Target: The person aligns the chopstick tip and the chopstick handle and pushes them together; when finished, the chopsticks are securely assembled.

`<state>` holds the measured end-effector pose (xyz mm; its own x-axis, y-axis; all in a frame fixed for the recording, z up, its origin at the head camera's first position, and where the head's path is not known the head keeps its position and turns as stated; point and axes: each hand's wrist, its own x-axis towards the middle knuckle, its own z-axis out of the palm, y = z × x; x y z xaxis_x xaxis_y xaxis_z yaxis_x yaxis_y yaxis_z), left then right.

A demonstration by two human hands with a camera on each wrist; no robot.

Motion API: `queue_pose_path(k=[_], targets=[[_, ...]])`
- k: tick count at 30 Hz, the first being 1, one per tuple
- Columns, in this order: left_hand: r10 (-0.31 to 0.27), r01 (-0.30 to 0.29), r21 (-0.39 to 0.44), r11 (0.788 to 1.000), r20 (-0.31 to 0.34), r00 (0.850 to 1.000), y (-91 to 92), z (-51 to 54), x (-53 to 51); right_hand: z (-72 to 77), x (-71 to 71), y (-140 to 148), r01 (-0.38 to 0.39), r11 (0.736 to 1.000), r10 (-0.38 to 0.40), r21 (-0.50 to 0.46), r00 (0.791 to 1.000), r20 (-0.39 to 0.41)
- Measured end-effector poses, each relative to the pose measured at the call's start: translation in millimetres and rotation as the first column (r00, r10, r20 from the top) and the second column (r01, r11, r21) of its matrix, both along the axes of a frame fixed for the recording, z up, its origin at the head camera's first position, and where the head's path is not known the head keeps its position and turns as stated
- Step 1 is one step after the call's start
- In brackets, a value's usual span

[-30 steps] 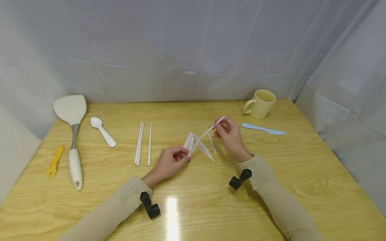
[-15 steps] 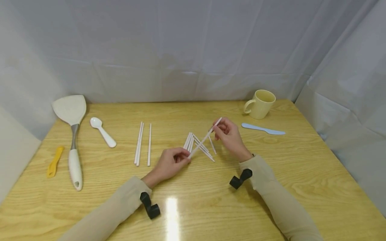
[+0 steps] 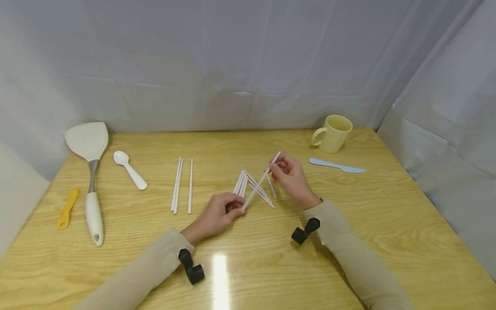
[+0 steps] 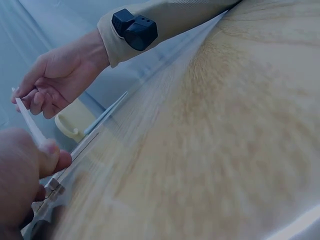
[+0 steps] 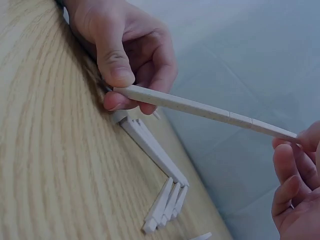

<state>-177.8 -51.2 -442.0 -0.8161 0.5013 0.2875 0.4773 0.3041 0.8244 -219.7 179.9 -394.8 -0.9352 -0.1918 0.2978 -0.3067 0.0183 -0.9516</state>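
Head view: white chopstick [image 3: 260, 182] held aloft between left hand [image 3: 221, 212] and right hand [image 3: 291, 177], over loose pile of chopsticks [image 3: 238, 182] on wooden surface [image 3: 252, 267]. Long axis slants from near left to far right, oblique to surface's far edge. Left hand pinches thicker, nearer end; right hand pinches slimmer end, closer to far edge. Hands apart, linked only by chopstick. Three separate chopsticks [image 3: 178, 185] lie left of pile, nearer left hand.
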Motion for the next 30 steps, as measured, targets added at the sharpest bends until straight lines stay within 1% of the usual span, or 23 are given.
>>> queue_pose_path(k=[2, 4, 5, 7, 8, 10, 12, 13, 17, 20, 25, 30], targets=[[-0.049, 0.048, 0.013, 0.999, 0.021, 0.999, 1.5, 0.8, 1.0, 1.1, 0.2, 0, -0.002, 1.000, 0.002, 0.011, 1.000, 0.005], [-0.097, 0.096, 0.022, 0.995, 0.016, 0.995, 4.3, 2.1, 4.0, 1.1, 0.4, 0, -0.014, 0.999, 0.013, 0.029, 1.000, 0.019], [-0.118, 0.118, 0.025, 0.993, 0.001, 0.993, 5.9, 2.6, 5.6, 0.8, 0.5, 0, -0.024, 0.999, 0.023, 0.039, 0.999, 0.025], [-0.146, 0.147, 0.027, 0.989, -0.061, 0.987, 8.9, 3.5, 8.8, 0.0, 1.3, -1, -0.046, 0.997, 0.043, 0.060, 0.998, 0.039], [-0.144, 0.148, 0.026, 0.989, -0.103, 0.984, 10.2, 4.0, 10.5, -0.3, 1.9, -2, -0.053, 0.996, 0.049, 0.071, 0.998, 0.046], [-0.135, 0.142, 0.030, 0.989, -0.164, 0.977, 12.0, 5.9, 12.7, -0.2, 3.0, -3, -0.064, 0.994, 0.059, 0.089, 0.997, 0.055], [-0.122, 0.133, 0.037, 0.990, -0.207, 0.971, 12.4, 6.8, 13.6, -0.2, 4.0, -5, -0.075, 0.991, 0.069, 0.113, 0.996, 0.060], [-0.117, 0.128, 0.039, 0.991, -0.215, 0.970, 12.3, 6.9, 14.1, 0.0, 4.7, -6, -0.085, 0.988, 0.077, 0.130, 0.995, 0.061], [-0.106, 0.119, 0.042, 0.992, -0.229, 0.968, 11.3, 6.8, 15.3, 0.1, 7.2, -9, -0.134, 0.972, 0.121, 0.190, 0.990, 0.078], [-0.108, 0.122, 0.049, 0.991, -0.219, 0.970, 11.1, 6.1, 15.0, 0.9, 9.2, -12, -0.159, 0.964, 0.142, 0.215, 0.986, 0.088], [-0.113, 0.131, 0.074, 0.989, -0.210, 0.971, 11.7, 4.4, 13.5, 2.0, 10.3, -14, -0.176, 0.960, 0.158, 0.218, 0.983, 0.097], [-0.104, 0.123, 0.080, 0.989, -0.205, 0.973, 12.1, 4.2, 13.3, 1.4, 9.6, -14, -0.198, 0.959, 0.181, 0.203, 0.979, 0.099]])
